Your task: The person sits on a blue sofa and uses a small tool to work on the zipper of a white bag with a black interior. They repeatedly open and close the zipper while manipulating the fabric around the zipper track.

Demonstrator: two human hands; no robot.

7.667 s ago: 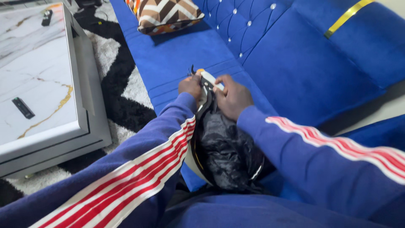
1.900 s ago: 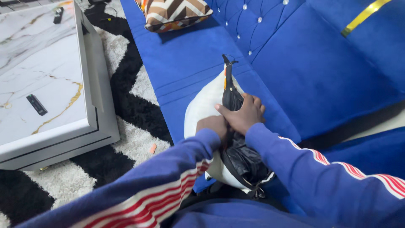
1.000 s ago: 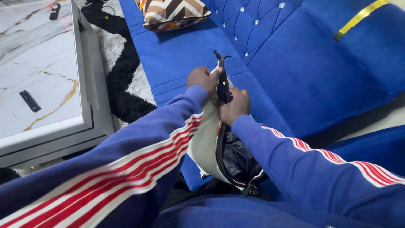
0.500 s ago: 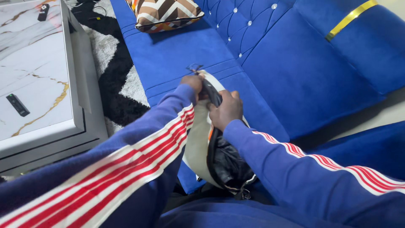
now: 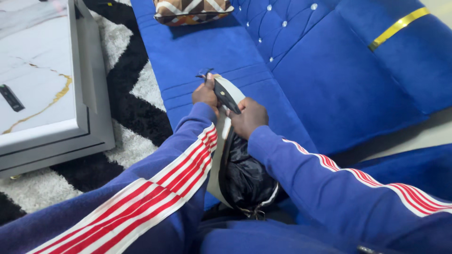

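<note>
Gripping the top of a bag (image 5: 245,176), both hands sit close together over the sofa (image 5: 212,61) seat. The left hand (image 5: 205,93) is closed on the bag's upper left edge, where a small dark tab pokes out just past its knuckles. The right hand (image 5: 249,117) is closed on the pale edge beside a black strap (image 5: 226,96) that runs between the two hands. Below the hands the bag hangs down between the blue sleeves, its pale outer side toward the left arm and its shiny black lining toward the right. Beyond the hands, well apart, a patterned cushion (image 5: 193,10) lies on the seat. Far left of the left hand stands a marble-topped table (image 5: 42,94) on a black-and-white rug (image 5: 132,103).
</note>
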